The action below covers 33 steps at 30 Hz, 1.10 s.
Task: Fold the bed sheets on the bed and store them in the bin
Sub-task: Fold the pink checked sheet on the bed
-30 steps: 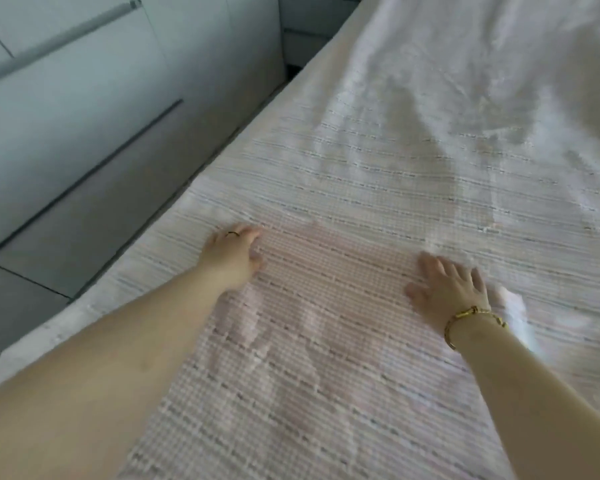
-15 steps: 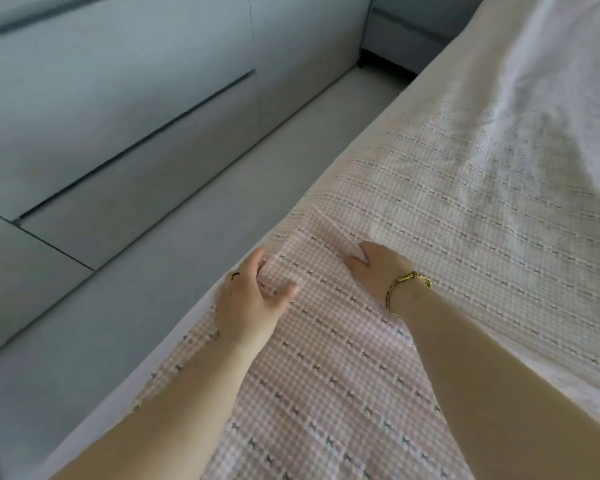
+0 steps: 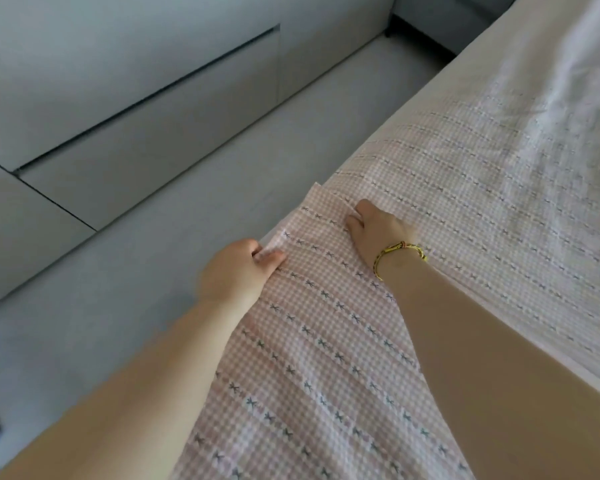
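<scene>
The bed sheet lies at the edge of the bed. The left hand pinches its border; the right hand curls its fingers into fabric beside the corner. Uneven pull may skew the fold or drag the sheet off the edge.

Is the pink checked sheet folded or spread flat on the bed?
Partly folded: a darker pink layer of the sheet lies over a paler layer, its edge pinched by the left hand.

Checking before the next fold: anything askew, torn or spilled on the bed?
Nothing torn or spilled. One corner of the sheet juts past the bed edge where the left hand pinches it, likely just mid-fold.
</scene>
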Motion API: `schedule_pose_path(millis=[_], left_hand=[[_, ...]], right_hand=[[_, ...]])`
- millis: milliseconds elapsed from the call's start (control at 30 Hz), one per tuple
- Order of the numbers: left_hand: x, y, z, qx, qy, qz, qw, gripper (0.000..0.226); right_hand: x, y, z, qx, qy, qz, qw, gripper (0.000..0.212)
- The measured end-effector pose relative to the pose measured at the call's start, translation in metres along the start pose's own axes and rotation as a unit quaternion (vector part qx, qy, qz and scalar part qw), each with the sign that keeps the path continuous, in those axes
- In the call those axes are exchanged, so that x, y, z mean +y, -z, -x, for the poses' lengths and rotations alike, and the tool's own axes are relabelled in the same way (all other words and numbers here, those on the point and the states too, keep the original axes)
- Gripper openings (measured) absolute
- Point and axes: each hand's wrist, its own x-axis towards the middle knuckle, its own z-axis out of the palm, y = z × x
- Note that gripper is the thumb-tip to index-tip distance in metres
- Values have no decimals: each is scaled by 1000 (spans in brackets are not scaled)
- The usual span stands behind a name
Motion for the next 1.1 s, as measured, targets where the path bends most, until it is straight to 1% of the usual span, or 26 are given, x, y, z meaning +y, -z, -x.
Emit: schedule_pose_path(millis=[33, 100, 133, 167, 233, 300, 333, 400, 467, 533, 600, 667, 767, 800, 833, 867, 900, 967, 1033, 1067, 1100], left_hand=[[-1, 4, 1, -16, 0, -18, 1000, 43], [-8, 17, 10, -52, -7, -32, 998, 46], [-13, 24, 16, -76, -14, -17, 997, 47], [-20, 31, 24, -101, -16, 10, 995, 45], [-31, 43, 44, -159, -3, 51, 986, 38], [-41, 54, 63, -197, 19, 43, 979, 34], [-46, 59, 71, -205, 31, 40, 978, 33], [-56, 74, 85, -192, 48, 40, 979, 28], [-67, 84, 95, -156, 53, 23, 986, 26], [-77, 85, 105, -122, 48, 1, 991, 31], [-85, 78, 114, -96, 50, -1, 994, 33], [-93, 77, 125, -97, 78, 20, 992, 33], [-114, 88, 145, -129, 131, 69, 981, 51], [-122, 92, 154, -141, 138, 83, 977, 52], [-128, 94, 164, -145, 143, 95, 974, 45], [-131, 95, 174, -136, 151, 113, 973, 33], [-132, 93, 184, -102, 160, 140, 972, 24], [-131, 82, 197, 22, 174, 172, 969, 14], [-123, 68, 210, 141, 198, 190, 951, 30], [-116, 60, 222, 185, 213, 210, 936, 37], [-111, 51, 234, 220, 235, 242, 915, 40]], right_hand=[[0, -2, 6, 12, 11, 9, 1000, 28], [3, -6, 25, 54, 34, 40, 997, 48], [6, -10, 35, 74, 33, 56, 995, 56], [9, -14, 47, 84, 28, 67, 994, 60], [15, -24, 78, 77, 14, 77, 994, 63], [15, -34, 111, 64, 19, 64, 996, 83], [14, -39, 127, 54, 24, 53, 997, 89], [10, -47, 160, 54, 24, 9, 998, 91], [7, -51, 188, 34, 20, -25, 999, 96], [5, -55, 209, -6, 17, -7, 1000, 105], [6, -59, 224, -32, 11, 9, 999, 101], [7, -62, 236, -37, 2, 4, 999, 101], [14, -68, 261, -28, -14, -20, 999, 103], [17, -72, 272, -26, -17, -24, 999, 103], [21, -76, 284, -27, -18, -29, 999, 103], [24, -79, 295, -27, -17, -36, 999, 102], [28, -86, 308, -26, -17, -40, 999, 101], [34, -97, 326, -7, -25, -72, 997, 96], [36, -107, 341, 28, -29, -127, 991, 88], [37, -109, 350, 49, -33, -164, 985, 83], [36, -112, 356, 87, -37, -205, 974, 77]])
